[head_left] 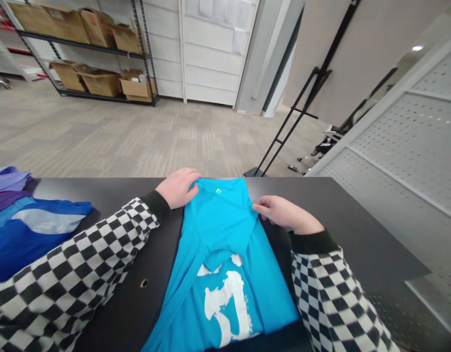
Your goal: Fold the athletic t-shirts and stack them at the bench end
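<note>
Closest to my view, I am seeing a pair of black-and-white checkered sleeves [75, 264] with black cuffs entering from both lower corners. Between them, a bright blue T-shirt [225, 230] is lying flat on a black table [361, 234], with its collar at the far side and a diagonal fold crossing its middle. A white distressed print [227, 303] is showing on the near part of the shirt, but I am not able to read it as writing. A small yellow-green mark [218, 190] is sitting just below the collar, too small for me to read.

My left hand [177, 188] is grasping the shirt at the collar's left end, with its fingers curled over the edge. My right hand [287, 215] is reaching in from the other side, with its fingertips [260, 208] touching the fabric at the fold; I cannot tell whether they are pinching it.

Beside the left sleeve, a folded royal-blue garment [27, 234] and a purple garment [7, 181] are lying on the table. A grommet hole [144, 283] is showing in the tabletop.

Farther off, a black stand [295, 122] is rising from a carpeted floor [137, 137], and a perforated white panel [405, 142] is running along the right. At the back, a black metal shelf [82, 49] is holding cardboard boxes [137, 88], and papers [225, 19] are hanging on a white wall [207, 63]; I cannot read any of them.
</note>
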`<move>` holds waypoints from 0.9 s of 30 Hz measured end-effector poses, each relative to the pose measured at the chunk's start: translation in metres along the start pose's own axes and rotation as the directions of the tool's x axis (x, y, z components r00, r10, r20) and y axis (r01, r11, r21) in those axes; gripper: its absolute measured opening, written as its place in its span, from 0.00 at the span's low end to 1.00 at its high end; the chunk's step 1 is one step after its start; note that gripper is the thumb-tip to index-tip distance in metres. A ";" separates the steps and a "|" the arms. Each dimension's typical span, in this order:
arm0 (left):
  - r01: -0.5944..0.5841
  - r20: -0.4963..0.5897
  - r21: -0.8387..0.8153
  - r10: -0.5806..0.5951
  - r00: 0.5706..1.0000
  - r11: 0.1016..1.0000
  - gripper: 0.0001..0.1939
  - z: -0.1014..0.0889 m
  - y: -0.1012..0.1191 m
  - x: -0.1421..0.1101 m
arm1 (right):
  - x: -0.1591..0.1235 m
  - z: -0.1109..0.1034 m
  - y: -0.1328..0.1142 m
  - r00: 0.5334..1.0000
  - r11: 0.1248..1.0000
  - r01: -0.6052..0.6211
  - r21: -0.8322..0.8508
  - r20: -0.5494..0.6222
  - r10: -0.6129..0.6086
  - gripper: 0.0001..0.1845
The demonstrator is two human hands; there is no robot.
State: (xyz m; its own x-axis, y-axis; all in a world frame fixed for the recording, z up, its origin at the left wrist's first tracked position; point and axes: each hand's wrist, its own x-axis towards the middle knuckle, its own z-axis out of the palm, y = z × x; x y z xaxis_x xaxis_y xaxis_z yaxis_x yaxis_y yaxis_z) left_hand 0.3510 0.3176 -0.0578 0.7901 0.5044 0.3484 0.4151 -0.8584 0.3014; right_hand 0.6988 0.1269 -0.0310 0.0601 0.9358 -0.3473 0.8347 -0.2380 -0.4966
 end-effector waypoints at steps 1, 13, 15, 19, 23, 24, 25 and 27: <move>-0.034 0.023 -0.012 0.035 0.999 0.999 0.23 0.000 0.011 -0.002 | -0.001 0.000 -0.001 1.000 1.000 0.001 0.008 0.010 -0.001 0.24; 0.057 0.440 0.113 -0.101 0.892 0.992 0.47 0.009 0.038 -0.013 | -0.002 0.000 -0.011 0.999 1.000 0.020 -0.022 -0.042 -0.021 0.23; 0.052 0.441 0.125 -0.102 0.892 0.991 0.48 0.009 0.038 -0.012 | -0.001 0.000 -0.010 0.998 0.999 0.011 -0.040 -0.055 -0.013 0.22; 0.060 0.397 0.126 -0.106 0.912 0.990 0.46 0.011 0.040 -0.012 | 0.006 0.003 -0.007 0.997 0.996 0.007 -0.089 -0.080 -0.014 0.20; 0.075 0.154 0.077 -0.086 0.984 0.994 0.36 0.000 0.049 -0.025 | 0.007 0.003 -0.008 0.996 0.992 0.009 -0.124 -0.081 -0.019 0.19; 0.071 0.059 0.046 -0.074 0.996 0.996 0.33 -0.005 0.054 -0.034 | 0.006 0.002 -0.009 0.997 0.991 0.016 -0.135 -0.078 -0.027 0.19; 0.062 -0.028 0.013 -0.062 0.998 0.998 0.30 -0.011 0.061 -0.046 | 0.005 0.000 -0.010 0.997 0.989 0.029 -0.144 -0.073 -0.040 0.20; 0.053 -0.134 -0.038 -0.057 0.989 0.998 0.21 -0.024 0.081 -0.079 | 0.001 -0.002 -0.013 0.992 0.984 0.074 -0.161 -0.092 -0.089 0.23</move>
State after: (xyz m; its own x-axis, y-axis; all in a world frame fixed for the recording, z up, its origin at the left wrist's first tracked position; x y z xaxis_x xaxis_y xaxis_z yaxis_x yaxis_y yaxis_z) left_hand 0.3114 0.2108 -0.0393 0.6972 0.5607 0.4467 0.4389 -0.8265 0.3526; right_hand 0.6890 0.1319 -0.0231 0.0354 0.9732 -0.2270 0.9140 -0.1234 -0.3866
